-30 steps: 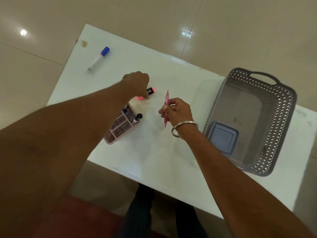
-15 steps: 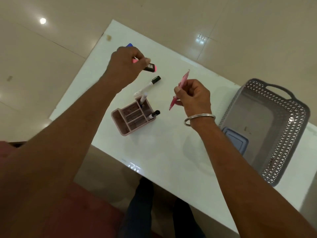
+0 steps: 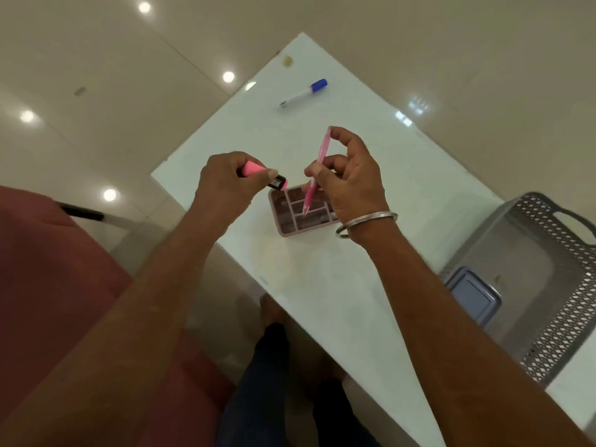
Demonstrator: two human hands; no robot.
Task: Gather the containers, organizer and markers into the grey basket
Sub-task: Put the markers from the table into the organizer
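Observation:
My left hand (image 3: pixel 227 183) grips a pink highlighter (image 3: pixel 263 174) with a black cap, just left of the pink organizer (image 3: pixel 298 212). My right hand (image 3: pixel 350 179) pinches a pink pen (image 3: pixel 316 171), tip down over one of the organizer's compartments. A white marker with a blue cap (image 3: pixel 303 92) lies alone at the table's far end. The grey basket (image 3: pixel 548 285) stands at the right with a blue lidded container (image 3: pixel 474 298) inside it.
The white table (image 3: pixel 338 285) runs diagonally, its near edge above my legs. A reddish seat (image 3: pixel 58 285) is at the lower left, with glossy floor beyond the table's left edge.
My left hand has lifted the pink highlighter off the table and brought it beside the organizer. My right hand has turned the pink pen tip-down over the organizer. The view has swung left.

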